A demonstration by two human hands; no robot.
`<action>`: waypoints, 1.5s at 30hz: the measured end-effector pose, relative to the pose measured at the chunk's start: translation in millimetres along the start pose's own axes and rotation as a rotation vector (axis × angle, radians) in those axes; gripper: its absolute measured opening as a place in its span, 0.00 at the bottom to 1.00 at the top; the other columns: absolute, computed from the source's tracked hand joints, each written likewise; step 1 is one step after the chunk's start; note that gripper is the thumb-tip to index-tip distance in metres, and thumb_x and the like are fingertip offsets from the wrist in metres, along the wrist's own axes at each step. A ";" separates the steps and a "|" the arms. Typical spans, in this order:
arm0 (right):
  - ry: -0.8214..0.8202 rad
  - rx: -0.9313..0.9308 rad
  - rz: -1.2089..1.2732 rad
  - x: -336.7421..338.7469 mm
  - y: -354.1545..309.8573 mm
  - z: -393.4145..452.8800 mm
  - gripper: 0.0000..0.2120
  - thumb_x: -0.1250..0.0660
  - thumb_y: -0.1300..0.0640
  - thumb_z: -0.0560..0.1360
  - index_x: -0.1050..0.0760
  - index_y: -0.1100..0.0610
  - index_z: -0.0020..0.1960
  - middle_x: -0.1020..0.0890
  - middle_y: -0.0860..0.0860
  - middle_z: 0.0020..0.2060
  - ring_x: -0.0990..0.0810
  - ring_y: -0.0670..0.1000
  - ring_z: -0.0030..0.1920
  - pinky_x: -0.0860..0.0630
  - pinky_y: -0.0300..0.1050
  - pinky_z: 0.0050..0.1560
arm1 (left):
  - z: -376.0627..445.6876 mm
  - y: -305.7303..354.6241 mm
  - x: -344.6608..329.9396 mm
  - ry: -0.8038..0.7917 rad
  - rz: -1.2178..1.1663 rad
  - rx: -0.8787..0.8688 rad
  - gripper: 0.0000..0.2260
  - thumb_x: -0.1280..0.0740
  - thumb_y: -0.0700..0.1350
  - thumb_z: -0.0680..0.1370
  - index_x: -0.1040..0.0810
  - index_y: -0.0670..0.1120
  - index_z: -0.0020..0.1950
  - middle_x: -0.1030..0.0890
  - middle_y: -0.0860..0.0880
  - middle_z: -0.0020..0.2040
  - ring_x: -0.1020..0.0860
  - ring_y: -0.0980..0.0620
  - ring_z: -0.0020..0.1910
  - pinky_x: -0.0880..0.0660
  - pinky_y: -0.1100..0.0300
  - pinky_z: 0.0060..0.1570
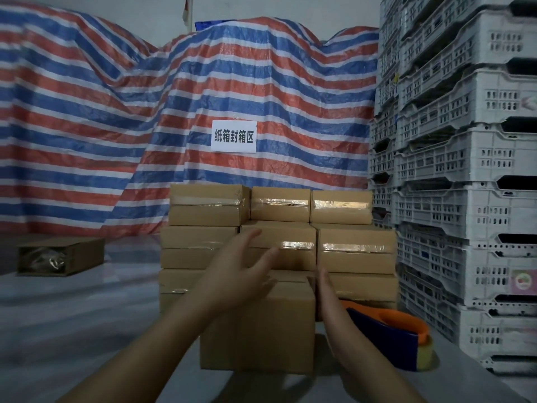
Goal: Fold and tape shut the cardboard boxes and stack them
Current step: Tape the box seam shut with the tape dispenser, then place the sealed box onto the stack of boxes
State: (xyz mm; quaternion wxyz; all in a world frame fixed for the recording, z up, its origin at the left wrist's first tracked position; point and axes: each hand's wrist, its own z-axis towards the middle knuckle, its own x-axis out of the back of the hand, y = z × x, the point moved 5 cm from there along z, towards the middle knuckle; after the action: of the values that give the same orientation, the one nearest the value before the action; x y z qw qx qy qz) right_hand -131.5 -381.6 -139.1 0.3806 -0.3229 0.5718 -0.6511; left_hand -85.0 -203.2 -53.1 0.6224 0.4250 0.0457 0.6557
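Hands frame a plain cardboard box (258, 327) on the grey worktop (72, 315): the left hand (232, 274) hovers over its top at 11 o'clock with fingers spread and holding nothing, while the right hand (327, 289) lies flat and straight-fingered along its 3 o'clock side. Taped boxes (279, 228) stand stacked just behind at 12 o'clock, and a tape dispenser (389, 335) rests at 3 o'clock.

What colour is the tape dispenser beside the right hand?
Dark blue with an orange handle; tape dispenser, head view.

Left hand (232, 274) and right hand (327, 286) reach forward, fingers straight.
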 end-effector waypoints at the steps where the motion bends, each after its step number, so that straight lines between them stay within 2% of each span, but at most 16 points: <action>1: 0.025 0.033 -0.038 1.8 -2.1 -1.7 0.46 0.53 0.26 0.66 0.45 0.44 0.80 0.37 0.53 0.78 0.38 0.58 0.76 0.41 0.61 0.76 | -4.2 -6.0 12.0 0.072 0.002 0.019 0.36 0.44 0.72 0.69 0.36 0.58 0.75 0.30 0.56 0.71 0.28 0.56 0.65 0.27 0.60 0.55; 3: -0.005 0.084 -0.102 0.1 -1.5 -9.3 0.47 0.53 0.25 0.64 0.50 0.40 0.80 0.43 0.48 0.80 0.43 0.55 0.79 0.43 0.59 0.75 | -15.2 -25.7 27.8 0.156 -0.087 0.140 0.40 0.45 0.71 0.67 0.38 0.56 0.76 0.31 0.51 0.73 0.28 0.52 0.67 0.26 0.59 0.54; 4: -0.037 0.096 -0.150 -1.7 1.8 -13.7 0.46 0.53 0.24 0.63 0.51 0.38 0.80 0.46 0.47 0.81 0.45 0.54 0.79 0.43 0.58 0.75 | -22.2 -35.4 30.1 0.161 -0.143 0.204 0.41 0.45 0.71 0.67 0.40 0.55 0.77 0.33 0.49 0.75 0.29 0.49 0.69 0.26 0.53 0.59; 7: -0.093 0.080 -0.229 -7.1 16.1 -25.1 0.44 0.45 0.26 0.63 0.54 0.29 0.76 0.43 0.48 0.80 0.39 0.56 0.77 0.37 0.58 0.74 | -46.5 -65.2 16.2 0.072 -0.275 0.364 0.39 0.42 0.67 0.70 0.41 0.53 0.78 0.35 0.49 0.76 0.33 0.49 0.72 0.33 0.49 0.68; 11: -0.108 0.163 -0.184 -10.9 17.5 -34.1 0.47 0.32 0.35 0.64 0.54 0.32 0.76 0.27 0.40 0.64 0.26 0.44 0.62 0.27 0.52 0.68 | -73.4 -85.5 -7.6 0.018 -0.533 0.455 0.21 0.35 0.60 0.70 0.27 0.60 0.62 0.18 0.58 0.56 0.20 0.59 0.50 0.23 0.65 0.40; 14: -0.173 0.172 -0.224 -7.9 19.1 -33.2 0.49 0.28 0.39 0.68 0.56 0.35 0.79 0.28 0.34 0.60 0.28 0.38 0.59 0.29 0.44 0.66 | -74.7 -96.7 -11.6 0.021 -0.522 0.402 0.17 0.34 0.57 0.71 0.27 0.61 0.59 0.17 0.65 0.45 0.19 0.66 0.44 0.24 0.71 0.35; 18: -0.249 0.214 -0.289 -3.3 22.9 -34.2 0.51 0.24 0.52 0.72 0.58 0.35 0.78 0.29 0.35 0.64 0.29 0.37 0.63 0.30 0.37 0.64 | -74.0 -97.8 -13.9 0.038 -0.531 0.379 0.08 0.36 0.50 0.79 0.28 0.60 0.56 0.18 0.69 0.42 0.20 0.69 0.41 0.25 0.74 0.33; 20: -0.227 0.227 -0.249 -0.2 19.7 -35.0 0.52 0.22 0.52 0.70 0.55 0.37 0.79 0.28 0.37 0.65 0.27 0.36 0.62 0.25 0.35 0.59 | -71.0 -88.2 -11.0 0.080 -0.539 0.371 0.08 0.34 0.50 0.78 0.26 0.60 0.56 0.17 0.65 0.42 0.19 0.67 0.42 0.24 0.71 0.34; 22: -0.165 0.228 -0.181 4.7 5.7 -35.1 0.52 0.22 0.47 0.65 0.50 0.37 0.79 0.26 0.40 0.64 0.25 0.37 0.58 0.22 0.34 0.47 | -60.0 -71.7 -3.7 0.126 -0.533 0.354 0.13 0.33 0.56 0.74 0.26 0.60 0.58 0.17 0.61 0.45 0.19 0.63 0.43 0.26 0.68 0.36; 23: -0.119 0.235 -0.158 7.8 -5.2 -34.2 0.52 0.23 0.42 0.62 0.47 0.35 0.78 0.25 0.42 0.65 0.25 0.39 0.57 0.22 0.36 0.47 | -50.8 -60.2 1.8 0.148 -0.512 0.327 0.17 0.34 0.60 0.71 0.26 0.60 0.58 0.18 0.59 0.48 0.19 0.61 0.44 0.27 0.66 0.37; 27: 0.029 0.328 -0.010 19.8 -65.2 -26.1 0.50 0.26 0.32 0.55 0.38 0.37 0.75 0.21 0.46 0.61 0.20 0.49 0.58 0.20 0.49 0.52 | 0.3 -9.6 20.0 0.273 -0.468 0.196 0.27 0.35 0.70 0.64 0.30 0.59 0.59 0.23 0.59 0.52 0.22 0.60 0.48 0.27 0.63 0.37; 31: 0.177 0.452 0.047 30.1 -128.9 3.9 0.44 0.27 0.31 0.63 0.36 0.43 0.76 0.20 0.44 0.62 0.21 0.49 0.60 0.24 0.54 0.64 | 70.1 23.0 28.2 0.352 -0.511 0.125 0.31 0.34 0.67 0.72 0.36 0.53 0.69 0.26 0.53 0.60 0.24 0.56 0.51 0.23 0.58 0.41; 35: 0.213 0.363 0.122 42.9 -174.7 46.9 0.34 0.27 0.39 0.73 0.34 0.48 0.74 0.21 0.48 0.61 0.20 0.51 0.56 0.21 0.55 0.57 | 120.8 34.1 31.1 0.230 -0.403 0.012 0.41 0.30 0.63 0.73 0.49 0.56 0.79 0.35 0.51 0.73 0.28 0.59 0.50 0.27 0.69 0.31; 39: 0.136 0.166 0.083 42.8 -197.1 85.6 0.24 0.29 0.40 0.75 0.27 0.50 0.66 0.18 0.53 0.56 0.20 0.55 0.54 0.22 0.56 0.54 | 144.5 28.2 18.5 0.032 -0.046 -0.189 0.51 0.23 0.57 0.68 0.57 0.62 0.79 0.43 0.54 0.75 0.35 0.56 0.63 0.28 0.60 0.54; 42: 0.103 0.038 0.064 40.6 -198.0 106.0 0.12 0.33 0.41 0.78 0.24 0.49 0.51 0.19 0.54 0.45 0.20 0.56 0.45 0.27 0.54 0.40 | 162.4 15.9 15.7 -0.003 0.155 -0.180 0.46 0.24 0.55 0.70 0.51 0.57 0.79 0.39 0.50 0.74 0.34 0.53 0.65 0.27 0.51 0.62; 45: 0.084 0.007 0.082 41.6 -192.1 124.0 0.09 0.33 0.45 0.77 0.23 0.50 0.46 0.19 0.53 0.41 0.19 0.55 0.41 0.25 0.56 0.40 | 181.8 7.4 16.5 -0.010 0.360 -0.154 0.37 0.28 0.62 0.71 0.40 0.54 0.75 0.31 0.49 0.69 0.30 0.50 0.61 0.26 0.48 0.61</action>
State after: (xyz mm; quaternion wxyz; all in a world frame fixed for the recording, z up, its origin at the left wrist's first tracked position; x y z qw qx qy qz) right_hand -70.6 -468.6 67.6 0.3837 -0.2702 0.5978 -0.6499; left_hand 23.1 -276.1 74.9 0.5258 0.3806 -0.0842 0.7560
